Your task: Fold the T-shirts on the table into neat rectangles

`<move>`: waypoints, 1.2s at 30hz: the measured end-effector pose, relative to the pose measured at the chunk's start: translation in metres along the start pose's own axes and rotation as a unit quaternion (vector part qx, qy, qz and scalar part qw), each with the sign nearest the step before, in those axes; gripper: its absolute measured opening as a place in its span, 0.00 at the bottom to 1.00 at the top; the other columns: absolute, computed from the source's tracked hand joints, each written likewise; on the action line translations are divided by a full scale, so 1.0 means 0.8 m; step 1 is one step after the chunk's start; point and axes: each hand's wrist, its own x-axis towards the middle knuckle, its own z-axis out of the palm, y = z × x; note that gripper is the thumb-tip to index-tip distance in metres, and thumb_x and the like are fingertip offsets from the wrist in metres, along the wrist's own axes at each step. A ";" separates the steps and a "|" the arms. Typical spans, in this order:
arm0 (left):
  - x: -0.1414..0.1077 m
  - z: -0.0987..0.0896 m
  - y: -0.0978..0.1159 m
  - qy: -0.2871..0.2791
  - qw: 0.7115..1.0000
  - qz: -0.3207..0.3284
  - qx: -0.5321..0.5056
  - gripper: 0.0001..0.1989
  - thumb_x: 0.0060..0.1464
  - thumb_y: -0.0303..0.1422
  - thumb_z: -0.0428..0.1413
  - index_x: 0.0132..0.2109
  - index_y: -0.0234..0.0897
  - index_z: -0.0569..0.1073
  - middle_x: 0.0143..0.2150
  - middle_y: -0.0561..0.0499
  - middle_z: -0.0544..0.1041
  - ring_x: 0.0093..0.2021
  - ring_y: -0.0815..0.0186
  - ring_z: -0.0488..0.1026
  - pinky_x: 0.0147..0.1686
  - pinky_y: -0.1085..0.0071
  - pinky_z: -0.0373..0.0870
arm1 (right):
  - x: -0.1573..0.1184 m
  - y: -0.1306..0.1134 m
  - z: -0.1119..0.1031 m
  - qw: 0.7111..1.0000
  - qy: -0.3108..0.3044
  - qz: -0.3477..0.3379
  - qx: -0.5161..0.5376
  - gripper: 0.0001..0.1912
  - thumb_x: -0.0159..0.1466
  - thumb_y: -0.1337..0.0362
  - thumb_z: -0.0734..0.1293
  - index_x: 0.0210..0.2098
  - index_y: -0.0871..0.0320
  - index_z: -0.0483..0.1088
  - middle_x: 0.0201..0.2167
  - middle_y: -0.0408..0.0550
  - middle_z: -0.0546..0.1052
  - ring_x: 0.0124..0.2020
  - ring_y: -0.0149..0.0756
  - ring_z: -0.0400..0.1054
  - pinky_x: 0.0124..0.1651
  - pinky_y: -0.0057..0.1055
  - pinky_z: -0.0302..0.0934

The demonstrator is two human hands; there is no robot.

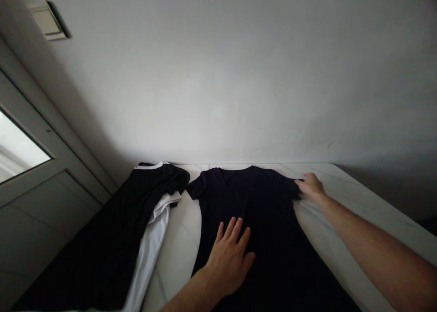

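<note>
A dark navy T-shirt (273, 221) lies spread out, its neckline toward the wall and its lower part running out of view at the bottom. On its front rests my left hand (234, 255), palm down with the fingers spread. My right hand (311, 186) pinches the edge of the shirt's right-hand sleeve between thumb and fingers. The opposite sleeve looks bunched and folded near the shoulder.
The shirt lies on a white marbled tabletop (177, 244) that meets a pale wall (218, 75). To the left are a black garment (102, 239) and a white one (150, 253) partly under it. A framed door (41, 198) and a wall switch (48, 22) are farther left.
</note>
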 end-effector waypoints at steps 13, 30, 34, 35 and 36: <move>-0.108 0.006 -0.029 0.076 0.949 -0.290 0.094 0.24 0.65 0.30 0.45 0.66 0.33 0.67 0.63 0.36 0.73 0.60 0.52 0.72 0.54 0.57 0.73 | -0.182 -0.307 0.065 0.873 -0.227 -0.430 0.028 0.11 0.68 0.61 0.63 0.42 0.53 0.78 0.42 0.48 0.82 0.44 0.38 0.76 0.48 0.30 0.64; -0.122 -0.006 -0.046 0.011 0.903 -0.392 -0.177 0.15 0.68 0.31 0.39 0.50 0.37 0.69 0.37 0.45 0.81 0.42 0.56 0.80 0.37 0.66 0.67 | -0.217 -0.443 0.164 0.892 -0.317 -0.304 0.104 0.11 0.62 0.70 0.66 0.40 0.53 0.79 0.40 0.47 0.82 0.44 0.37 0.76 0.45 0.27 0.66; -0.129 0.008 -0.058 0.094 0.889 -0.380 -0.237 0.18 0.62 0.28 0.47 0.58 0.34 0.65 0.35 0.49 0.79 0.39 0.60 0.79 0.40 0.68 0.68 | -0.194 -0.427 0.172 0.894 -0.328 -0.230 0.199 0.15 0.59 0.73 0.64 0.42 0.55 0.78 0.32 0.45 0.81 0.31 0.34 0.75 0.35 0.25 0.66; -0.131 0.011 -0.060 0.109 0.886 -0.382 -0.240 0.21 0.61 0.28 0.49 0.60 0.33 0.64 0.36 0.49 0.79 0.40 0.60 0.79 0.42 0.68 0.68 | -0.189 -0.421 0.171 0.889 -0.337 -0.217 0.222 0.15 0.57 0.74 0.65 0.40 0.56 0.78 0.31 0.45 0.81 0.30 0.33 0.74 0.34 0.25 0.66; -0.133 0.014 -0.061 0.122 0.885 -0.381 -0.238 0.23 0.59 0.28 0.50 0.62 0.32 0.64 0.37 0.49 0.79 0.41 0.60 0.79 0.43 0.68 0.69 | -0.184 -0.415 0.169 0.882 -0.347 -0.205 0.244 0.14 0.56 0.74 0.65 0.37 0.57 0.78 0.30 0.44 0.80 0.29 0.32 0.74 0.33 0.24 0.66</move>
